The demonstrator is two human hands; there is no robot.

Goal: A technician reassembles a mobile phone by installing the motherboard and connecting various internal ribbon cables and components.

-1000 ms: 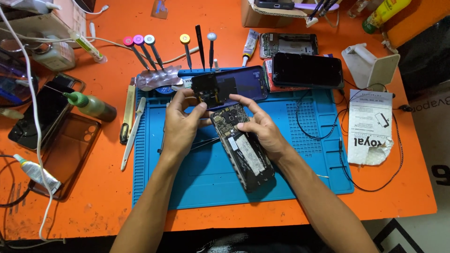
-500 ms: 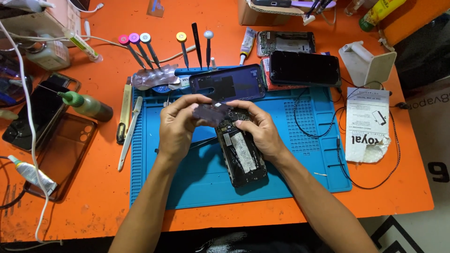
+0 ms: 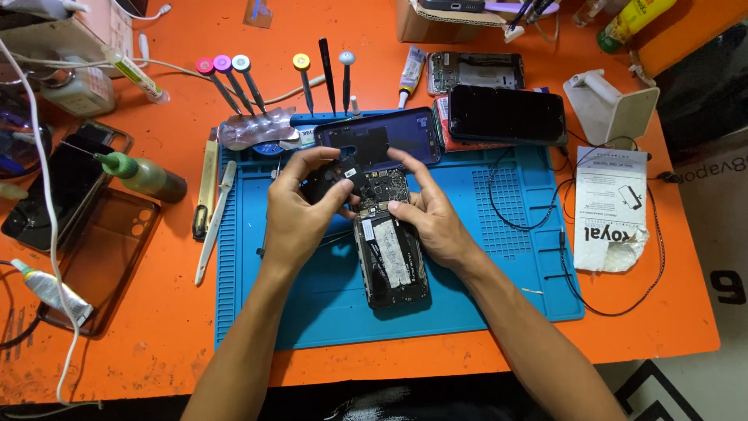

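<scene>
- Head view, progress: the opened phone (image 3: pixel 392 257) lies face down on the blue work mat (image 3: pixel 499 265), its back already off and board and battery bare. The left hand (image 3: pixel 294 214) pinches a small black cover plate (image 3: pixel 333 181) just over the phone's upper end; it looks lifted clear, not seated. The right hand (image 3: pixel 432 210) steadies the phone, thumb pressed on its upper edge, fingers curled round the side. The dark back cover (image 3: pixel 382 139) rests apart at the mat's far edge.
- Head view, surface: an orange table (image 3: pixel 140 359), scuffed. 5 screwdrivers (image 3: pixel 234 74) stand behind the mat; a black-screened phone (image 3: pixel 506 115), a green-capped bottle (image 3: pixel 144 175), a clear phone case (image 3: pixel 101 257) and a folded leaflet (image 3: pixel 612 206) lie about. Little of the room shows.
</scene>
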